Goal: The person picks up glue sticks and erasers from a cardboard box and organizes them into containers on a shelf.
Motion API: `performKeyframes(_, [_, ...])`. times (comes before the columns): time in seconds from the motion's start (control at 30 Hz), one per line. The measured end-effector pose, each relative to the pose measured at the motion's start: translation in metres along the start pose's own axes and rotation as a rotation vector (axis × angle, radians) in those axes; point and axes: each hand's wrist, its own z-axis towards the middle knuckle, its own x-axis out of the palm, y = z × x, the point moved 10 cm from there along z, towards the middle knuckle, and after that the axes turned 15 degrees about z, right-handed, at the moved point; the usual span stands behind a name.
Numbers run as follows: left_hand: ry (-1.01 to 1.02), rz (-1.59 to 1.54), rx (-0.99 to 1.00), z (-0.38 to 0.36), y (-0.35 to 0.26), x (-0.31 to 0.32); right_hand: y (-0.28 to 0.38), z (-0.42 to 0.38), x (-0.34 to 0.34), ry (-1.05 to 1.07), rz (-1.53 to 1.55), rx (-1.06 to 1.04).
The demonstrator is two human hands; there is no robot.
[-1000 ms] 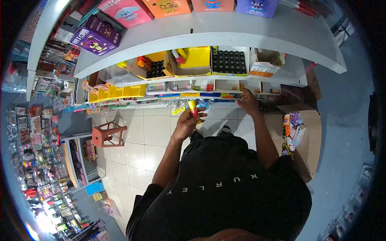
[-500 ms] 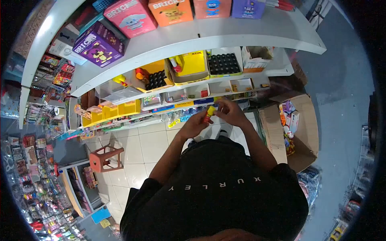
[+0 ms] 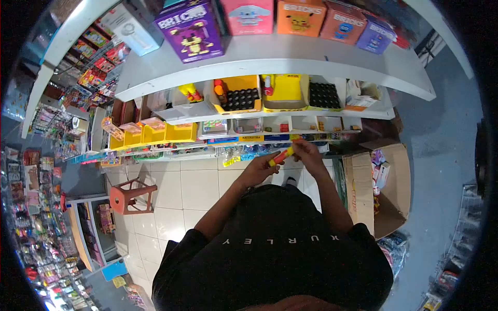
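Note:
Over the tiled floor in front of the shelf, a small red-and-yellow tube (image 3: 280, 157) lies tilted between my two hands. My left hand (image 3: 256, 171) is closed round its lower end, which shows a yellow tip past the fingers. At the upper yellow end, my right hand (image 3: 309, 157) has its fingertips pinched. Just beyond the hands runs a shelf row of small open trays (image 3: 302, 123). Above it, similar yellow-and-red tubes (image 3: 191, 93) stand in a clear bin, and a yellow box (image 3: 236, 99) holds a black tray with round holes.
Boxes marked "BRICKS" (image 3: 190, 32) line the upper shelf (image 3: 259, 63), whose edge juts out above the hands. To the right stands an open carton (image 3: 392, 192) with packets inside. A reddish plastic stool (image 3: 130, 196) is on the floor at left.
The view has shifted, so the shelves sit further right. The tube, upright before, now tilts and shows more of its length between my hands, which both still hold it.

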Motion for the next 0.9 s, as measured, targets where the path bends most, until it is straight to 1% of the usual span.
performKeyframes(0.07, [-0.084, -0.053, 0.027, -0.013, 0.009, -0.02, 0.0, 0.011, 0.0, -0.056, 0.274, -0.028])
performKeyframes(0.1, [-0.129, -0.078, 0.043, -0.02, 0.015, -0.032, 0.001, 0.015, 0.006, -0.003, 0.413, -0.03])
performKeyframes(0.2, [-0.211, -0.136, 0.098, -0.039, 0.036, -0.068, 0.029, 0.022, 0.04, -0.064, 0.345, -0.094])
performKeyframes(0.23, [-0.27, -0.086, 0.125, -0.046, 0.043, -0.083, 0.04, 0.027, 0.058, -0.021, 0.327, -0.128])
performKeyframes(0.27, [-0.37, -0.017, 0.167, -0.054, 0.039, -0.102, 0.052, 0.03, 0.074, 0.01, 0.24, -0.194])
performKeyframes(0.33, [-0.532, 0.256, 0.179, -0.072, 0.029, -0.138, 0.078, 0.035, 0.109, 0.077, 0.065, -0.325])
performKeyframes(0.4, [-0.628, 0.268, 0.073, -0.087, 0.017, -0.169, 0.113, 0.031, 0.153, 0.139, -0.031, -0.488])
performKeyframes(0.43, [-0.697, 0.292, 0.178, -0.096, 0.005, -0.182, 0.13, 0.028, 0.176, 0.168, -0.075, -0.573])
performKeyframes(0.47, [-0.757, 0.376, 0.188, -0.109, -0.021, -0.194, 0.143, 0.027, 0.198, 0.172, -0.217, -0.662])
performKeyframes(0.53, [-0.787, 0.469, 0.267, -0.123, -0.051, -0.214, 0.17, 0.022, 0.241, 0.169, -0.507, -0.851])
performKeyframes(0.63, [-0.915, 0.612, 0.348, -0.137, -0.081, -0.236, 0.196, 0.004, 0.3, 0.187, -0.744, -0.98])
performKeyframes(0.73, [-0.975, 0.787, 0.259, -0.141, -0.092, -0.247, 0.19, 0.022, 0.319, 0.201, -0.809, -1.004])
performKeyframes(0.77, [-0.933, 0.815, 0.219, -0.135, -0.086, -0.249, 0.188, 0.029, 0.321, 0.179, -0.833, -1.007])
performKeyframes(0.87, [-0.923, 0.962, 0.166, -0.131, -0.082, -0.246, 0.184, 0.044, 0.328, 0.131, -0.948, -0.999])
performKeyframes(0.9, [-0.936, 0.965, 0.155, -0.131, -0.081, -0.246, 0.184, 0.051, 0.331, 0.115, -1.013, -1.01])
